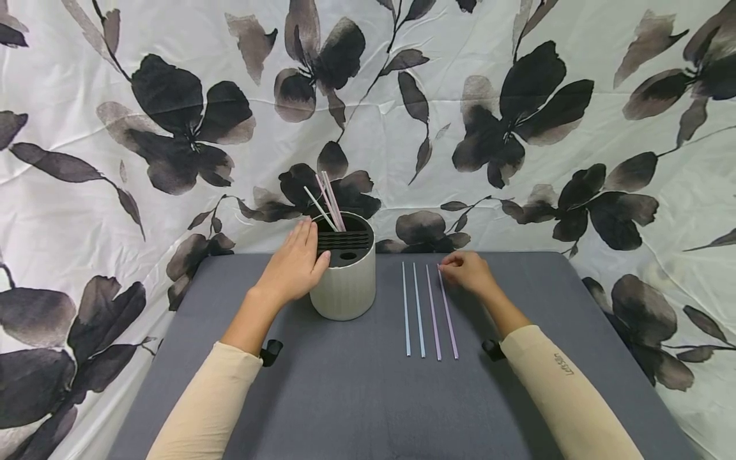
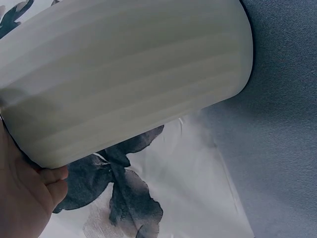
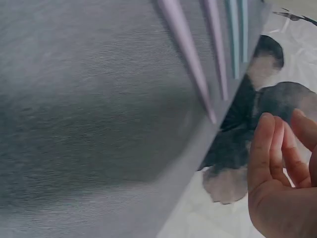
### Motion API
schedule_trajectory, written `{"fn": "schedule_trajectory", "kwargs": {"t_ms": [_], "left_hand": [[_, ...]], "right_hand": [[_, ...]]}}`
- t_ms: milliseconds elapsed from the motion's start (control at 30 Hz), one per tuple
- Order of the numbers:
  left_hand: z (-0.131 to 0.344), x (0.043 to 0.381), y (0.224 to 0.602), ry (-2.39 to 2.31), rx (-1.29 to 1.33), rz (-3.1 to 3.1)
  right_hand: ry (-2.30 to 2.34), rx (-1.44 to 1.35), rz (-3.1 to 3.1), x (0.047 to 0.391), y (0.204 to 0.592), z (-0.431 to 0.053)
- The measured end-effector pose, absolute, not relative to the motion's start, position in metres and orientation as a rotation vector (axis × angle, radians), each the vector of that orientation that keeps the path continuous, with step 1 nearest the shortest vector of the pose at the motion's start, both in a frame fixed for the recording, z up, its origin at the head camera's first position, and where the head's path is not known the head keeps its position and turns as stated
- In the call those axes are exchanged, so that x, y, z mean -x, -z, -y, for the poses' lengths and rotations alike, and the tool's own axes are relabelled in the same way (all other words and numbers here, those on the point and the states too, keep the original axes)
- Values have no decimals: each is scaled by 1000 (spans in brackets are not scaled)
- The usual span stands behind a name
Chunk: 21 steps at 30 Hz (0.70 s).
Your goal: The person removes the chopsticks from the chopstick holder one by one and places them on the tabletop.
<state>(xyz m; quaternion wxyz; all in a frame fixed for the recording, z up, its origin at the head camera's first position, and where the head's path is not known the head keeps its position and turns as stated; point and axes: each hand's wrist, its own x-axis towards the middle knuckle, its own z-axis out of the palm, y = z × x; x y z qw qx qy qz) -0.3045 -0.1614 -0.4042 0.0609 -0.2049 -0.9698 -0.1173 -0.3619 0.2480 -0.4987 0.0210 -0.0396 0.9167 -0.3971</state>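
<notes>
Got the right hand [image 1: 468, 271] just beside the far tip of the rightmost lilac straw [image 1: 448, 312], laid lengthwise toward the body. Thumb slightly off fingertips, so pinching nothing tbh.

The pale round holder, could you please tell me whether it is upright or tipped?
Upright: in the head view, the holder stands on the table, slotted top facing up, sticks poking out.

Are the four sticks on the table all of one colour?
No, there are two light blue sticks and two purple sticks.
</notes>
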Motion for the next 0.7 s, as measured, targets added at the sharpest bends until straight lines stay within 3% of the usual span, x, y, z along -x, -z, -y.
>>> {"fn": "schedule_trajectory", "kwargs": {"t_ms": [700], "left_hand": [[158, 310, 407, 370, 588, 2929]], "right_hand": [[1565, 477, -2728, 381, 427, -178]]}}
